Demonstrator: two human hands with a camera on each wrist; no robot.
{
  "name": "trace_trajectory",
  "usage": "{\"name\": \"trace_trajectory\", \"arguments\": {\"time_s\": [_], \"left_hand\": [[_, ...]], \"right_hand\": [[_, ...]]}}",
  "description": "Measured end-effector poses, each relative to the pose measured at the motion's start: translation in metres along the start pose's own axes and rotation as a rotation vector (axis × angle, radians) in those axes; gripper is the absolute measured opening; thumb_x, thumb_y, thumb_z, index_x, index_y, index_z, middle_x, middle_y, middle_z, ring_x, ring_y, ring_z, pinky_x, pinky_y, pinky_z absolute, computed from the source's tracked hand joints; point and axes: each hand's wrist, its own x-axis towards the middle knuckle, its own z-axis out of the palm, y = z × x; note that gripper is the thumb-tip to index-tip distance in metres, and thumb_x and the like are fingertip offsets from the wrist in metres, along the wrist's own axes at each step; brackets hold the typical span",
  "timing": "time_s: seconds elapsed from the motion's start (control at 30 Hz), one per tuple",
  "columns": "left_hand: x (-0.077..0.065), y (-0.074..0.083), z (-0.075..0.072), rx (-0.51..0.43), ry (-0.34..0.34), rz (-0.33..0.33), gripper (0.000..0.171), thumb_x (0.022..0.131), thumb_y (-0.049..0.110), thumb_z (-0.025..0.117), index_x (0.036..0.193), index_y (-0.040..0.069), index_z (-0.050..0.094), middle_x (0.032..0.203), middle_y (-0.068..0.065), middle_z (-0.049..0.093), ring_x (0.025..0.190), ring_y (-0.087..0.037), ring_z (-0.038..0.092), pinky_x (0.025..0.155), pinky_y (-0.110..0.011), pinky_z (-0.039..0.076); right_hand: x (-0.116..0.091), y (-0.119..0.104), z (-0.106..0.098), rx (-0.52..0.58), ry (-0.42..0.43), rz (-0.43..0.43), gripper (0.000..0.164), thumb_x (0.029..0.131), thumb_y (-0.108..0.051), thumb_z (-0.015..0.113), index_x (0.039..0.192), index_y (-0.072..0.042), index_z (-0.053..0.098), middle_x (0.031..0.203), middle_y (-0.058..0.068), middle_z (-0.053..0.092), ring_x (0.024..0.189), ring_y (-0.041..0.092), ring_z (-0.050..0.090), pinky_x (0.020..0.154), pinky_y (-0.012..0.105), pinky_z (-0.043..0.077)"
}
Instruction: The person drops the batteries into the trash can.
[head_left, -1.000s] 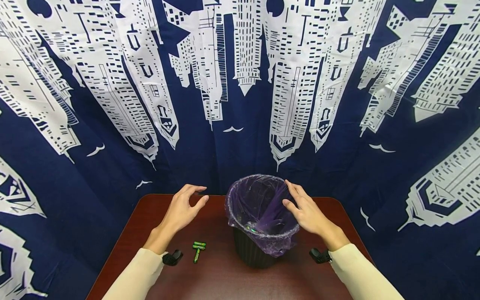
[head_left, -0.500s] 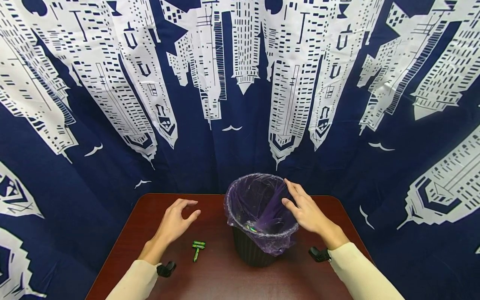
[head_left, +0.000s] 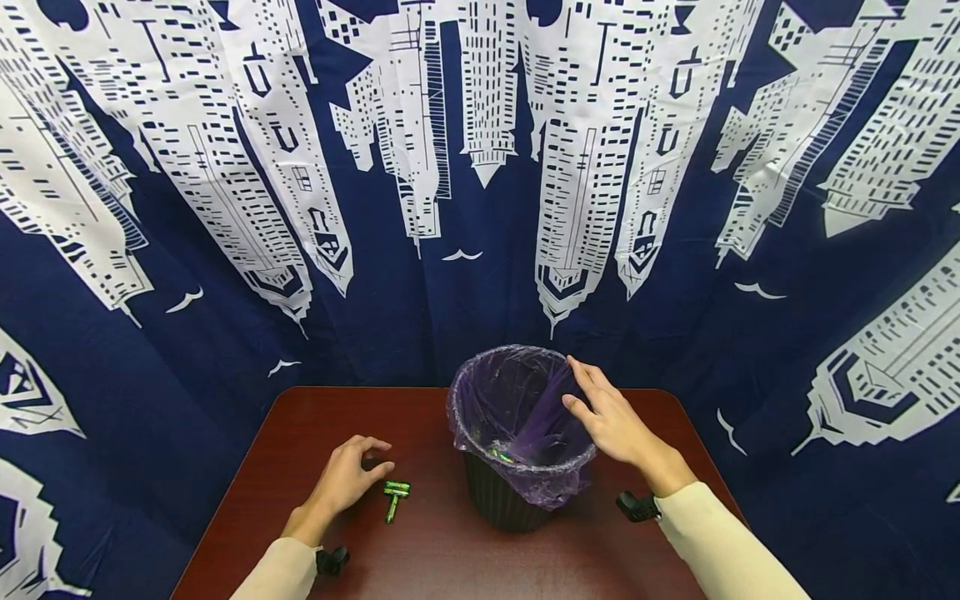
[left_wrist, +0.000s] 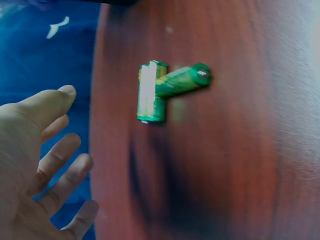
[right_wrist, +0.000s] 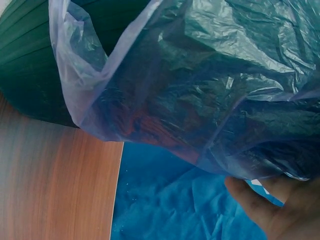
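Observation:
My left hand [head_left: 347, 479] hovers just left of three green batteries, its fingers loosely bent and holding nothing. Two batteries [left_wrist: 151, 92] lie side by side, and a third battery [left_wrist: 184, 80] meets them at an angle, forming a T on the table. A dark ribbed trash bin [head_left: 502, 496] stands to their right, lined with a thin purple plastic bag [head_left: 555, 487] folded over its rim. At the bin's right rim is my right hand [head_left: 617, 427], fingers fairly straight and fingertips against the bag. Something small and green [head_left: 501, 456] shows inside the bin; its kind is unclear.
The reddish-brown wooden table [head_left: 427, 558] has rounded far corners. Behind and around it hangs a navy curtain [head_left: 390, 317] with white upside-down buildings. A small black camera sits on each wrist, the left wrist camera [head_left: 332, 561] near the table's front left.
My left hand has moved left, away from the bin, and then down toward the batteries. My right hand stays at the bin's rim. The batteries and bin have not moved.

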Motion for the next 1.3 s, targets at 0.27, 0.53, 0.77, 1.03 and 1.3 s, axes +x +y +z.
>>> {"name": "trace_trajectory", "arguments": {"time_s": [0.27,0.53,0.77,1.03,1.3], "left_hand": [[-0.003,-0.012,0.016,0.009,-0.054,0.021,0.025,0.098,0.019,0.096,0.121,0.018,0.088,0.12,-0.001,0.08,0.11,-0.022,0.073,0.094,-0.041,0.064],[-0.002,-0.019,0.025,0.009,-0.043,0.064,0.023,0.095,0.012,0.097,0.117,0.018,0.089,0.114,0.003,0.08,0.104,-0.02,0.076,0.091,-0.033,0.063],[0.001,-0.021,0.03,0.001,-0.041,0.051,0.023,0.094,0.009,0.097,0.114,0.019,0.089,0.113,0.003,0.081,0.102,-0.018,0.075,0.09,-0.033,0.064],[0.007,-0.02,0.033,0.025,-0.04,0.024,0.019,0.097,0.011,0.095,0.112,0.022,0.09,0.11,0.006,0.08,0.101,-0.015,0.074,0.09,-0.033,0.063],[0.009,-0.022,0.034,0.042,-0.019,0.037,0.021,0.093,0.021,0.1,0.111,0.025,0.09,0.108,0.008,0.081,0.098,-0.016,0.073,0.089,-0.035,0.062]], "right_hand": [[0.0,0.0,0.001,-0.002,0.006,-0.005,0.072,0.119,-0.028,0.059,0.179,0.004,0.036,0.177,0.03,0.048,0.164,0.054,0.05,0.134,0.076,0.039],[0.001,0.001,0.004,-0.003,-0.011,0.005,0.074,0.12,-0.03,0.059,0.181,0.002,0.033,0.178,0.03,0.046,0.165,0.054,0.049,0.135,0.076,0.038],[0.001,0.001,0.003,-0.011,-0.015,0.016,0.074,0.12,-0.031,0.058,0.182,0.001,0.032,0.179,0.029,0.045,0.166,0.054,0.048,0.136,0.075,0.038],[0.0,0.0,0.001,-0.015,-0.018,0.025,0.074,0.12,-0.03,0.058,0.182,0.002,0.031,0.179,0.03,0.044,0.166,0.054,0.048,0.136,0.075,0.037],[0.001,-0.002,0.001,-0.009,-0.024,0.031,0.074,0.119,-0.026,0.059,0.182,0.002,0.031,0.179,0.03,0.044,0.167,0.055,0.047,0.136,0.076,0.037]]}}
